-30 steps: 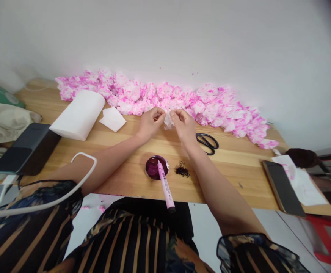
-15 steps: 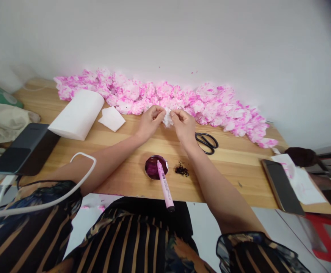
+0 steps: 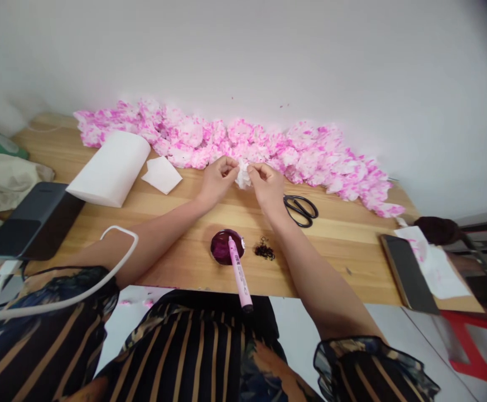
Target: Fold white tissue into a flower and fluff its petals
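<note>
Between my hands is a small white tissue-paper flower, its ruffled layers partly hidden by my fingers. My left hand pinches its left side between thumb and forefinger. On the other side, my right hand pinches the flower in the same way. Just behind them runs a long row of pink-and-white paper flowers against the wall. Black-handled scissors lie beside my right wrist, their blades hidden. Nearer to me, a pink marker rests across a small dish of dark purple liquid.
Left on the wooden table are a stack of white paper, folded white paper and a dark box-shaped device with a white cable. Black twisted ties lie near the dish. A phone and stained paper lie right.
The whole view has shifted slightly, so things sit a little further left. Both hands stay pinched on the white flower, and more of its lower ruffles show between my fingers.
</note>
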The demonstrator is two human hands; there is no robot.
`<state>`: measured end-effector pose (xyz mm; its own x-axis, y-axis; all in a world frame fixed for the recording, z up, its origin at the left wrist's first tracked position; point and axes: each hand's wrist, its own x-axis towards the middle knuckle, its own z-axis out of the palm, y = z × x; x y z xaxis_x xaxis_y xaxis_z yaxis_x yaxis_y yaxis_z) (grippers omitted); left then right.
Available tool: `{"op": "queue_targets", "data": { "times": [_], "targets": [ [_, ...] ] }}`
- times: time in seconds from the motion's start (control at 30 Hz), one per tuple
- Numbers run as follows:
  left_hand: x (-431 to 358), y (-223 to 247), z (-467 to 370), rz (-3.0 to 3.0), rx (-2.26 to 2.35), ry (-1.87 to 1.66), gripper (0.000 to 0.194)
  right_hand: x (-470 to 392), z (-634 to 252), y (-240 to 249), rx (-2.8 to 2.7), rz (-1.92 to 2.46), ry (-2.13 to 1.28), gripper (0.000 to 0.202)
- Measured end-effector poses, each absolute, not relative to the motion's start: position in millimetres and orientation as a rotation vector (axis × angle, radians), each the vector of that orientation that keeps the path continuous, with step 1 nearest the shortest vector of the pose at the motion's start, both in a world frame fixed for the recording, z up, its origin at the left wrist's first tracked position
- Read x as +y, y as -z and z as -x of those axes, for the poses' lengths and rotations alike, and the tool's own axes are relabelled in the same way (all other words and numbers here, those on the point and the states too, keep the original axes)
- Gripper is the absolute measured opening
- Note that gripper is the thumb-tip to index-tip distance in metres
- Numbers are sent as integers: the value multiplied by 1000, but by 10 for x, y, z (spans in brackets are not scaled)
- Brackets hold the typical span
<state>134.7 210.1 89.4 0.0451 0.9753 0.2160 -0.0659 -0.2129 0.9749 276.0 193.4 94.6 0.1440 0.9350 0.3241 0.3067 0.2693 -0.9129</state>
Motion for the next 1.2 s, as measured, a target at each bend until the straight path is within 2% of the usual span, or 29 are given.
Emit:
{"op": "queue_targets", "data": {
  "times": [0.2, 0.63, 0.83, 1.0, 1.13, 1.2],
  "targets": [
    [2112, -863, -1362, -1308, 988, -1341, 9, 1972, -2762, -890, -1216, 1192, -935, 22],
    [2094, -863, -1352, -1281, 990, -1348, 9, 1952, -2771, -887, -1122, 1236, -1053, 34],
    [2128, -927, -1304, -1230, 1018, -1384, 11, 1885, -2847, -1051, -1470, 1228, -755, 40],
    [2151, -929, -1284, -1237, 1017, -1393, 12, 1863, -2876, -1070, -1872, 1305, -256, 28],
    [2121, -926, -1283, -1301, 977, -1368, 6, 1876, -2857, -1008, -1894, 1336, -176, 27],
    [2099, -923, -1292, -1350, 972, -1359, 16, 1877, -2853, -993, -1854, 1342, -174, 29]
  ]
}}
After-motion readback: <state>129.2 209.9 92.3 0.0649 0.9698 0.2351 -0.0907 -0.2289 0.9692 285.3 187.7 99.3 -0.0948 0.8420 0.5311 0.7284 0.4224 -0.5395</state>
